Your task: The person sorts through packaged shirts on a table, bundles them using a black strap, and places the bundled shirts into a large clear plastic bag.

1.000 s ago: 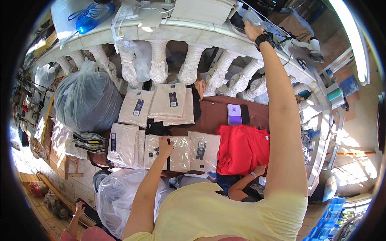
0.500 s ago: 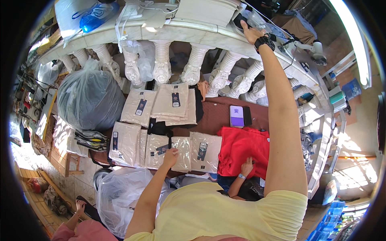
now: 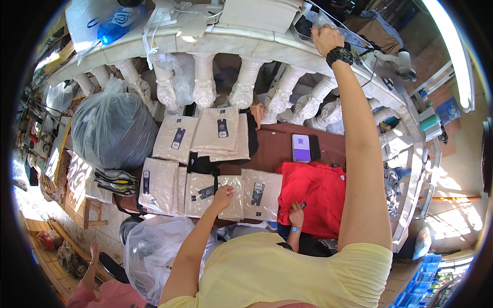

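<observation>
My left hand rests on a clear-wrapped beige folded garment in the near row. Its fingers are drawn together beside a black strap; what they pinch, if anything, is too small to make out. Stretched far forward, my right hand wears a black watch and reaches to a clear plastic container on the marble ledge. Its fingers curl downward and their tips are hidden. Another wrapped garment with a dark tag lies to the right of my left hand.
Another person's hand with a small dark item is on the red cloth. A purple-and-white box lies behind it. More wrapped garments, a large filled plastic bag and white balusters stand around. A person in pink is at lower left.
My right hand's fingers have gone from stretched out to curled down at the container. My left hand has shifted slightly right. The other person's hand has moved left on the red cloth.
</observation>
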The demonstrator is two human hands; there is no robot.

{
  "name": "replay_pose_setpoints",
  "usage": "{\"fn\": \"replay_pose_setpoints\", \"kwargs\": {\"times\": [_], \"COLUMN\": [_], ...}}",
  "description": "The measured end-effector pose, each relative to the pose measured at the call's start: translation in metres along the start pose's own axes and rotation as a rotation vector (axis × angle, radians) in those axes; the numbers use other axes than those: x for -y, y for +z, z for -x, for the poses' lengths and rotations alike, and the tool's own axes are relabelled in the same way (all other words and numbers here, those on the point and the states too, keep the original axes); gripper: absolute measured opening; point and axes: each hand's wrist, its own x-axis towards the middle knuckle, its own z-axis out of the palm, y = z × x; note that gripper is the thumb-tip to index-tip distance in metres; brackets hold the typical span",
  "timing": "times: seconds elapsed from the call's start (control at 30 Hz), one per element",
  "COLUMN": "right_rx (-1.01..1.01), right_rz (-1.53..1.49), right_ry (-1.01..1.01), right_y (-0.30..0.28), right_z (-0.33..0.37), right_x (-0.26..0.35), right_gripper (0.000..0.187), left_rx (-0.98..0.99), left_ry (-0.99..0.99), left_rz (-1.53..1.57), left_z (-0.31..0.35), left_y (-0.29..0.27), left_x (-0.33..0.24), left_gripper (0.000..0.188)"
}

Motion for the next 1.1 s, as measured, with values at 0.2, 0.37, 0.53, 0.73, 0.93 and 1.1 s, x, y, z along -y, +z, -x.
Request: {"fn": "replay_pose_setpoints", "kwargs": {"times": [0.2, 0.37, 0.53, 0.73, 0.93, 1.1], "right_rx": [-0.28, -0.556, -0.255, 0.759, 1.174, 1.102], "right_rz": [0.042, -0.204, -1.522, -2.195, -1.829, -1.454], "right_ry": [-0.19, -0.061, 0.449, 1.196, 0.991, 0.672], "right_y": [-0.018, -0.062, -0.016, 0.084, 0.156, 0.209], "right_z": [0.016, 0.106, 0.279, 0.443, 0.471, 0.466], "right_x": [-0.013, 0.006, 0.092, 0.153, 0.183, 0.197], "right_gripper": [0.017, 0.02, 0.012, 0.014, 0.021, 0.013], "left_rx": [-0.007, -0.315, -0.458, -0.451, -0.184, -0.113], "left_ry": [-0.004, -0.07, -0.168, 0.199, -0.221, -0.435], "left_rz": [-0.04, -0.127, -0.239, -0.268, -0.967, -0.491], "left_z": [-0.002, -0.014, -0.026, -0.083, -0.116, -0.143], "left_y": [0.01, -0.033, -0.064, -0.056, -0.021, -0.03], "left_x": [0.028, 0.058, 0.084, 0.066, 0.062, 0.103], "left_gripper": [0.026, 0.023, 0.019, 0.011, 0.018, 0.026]}}
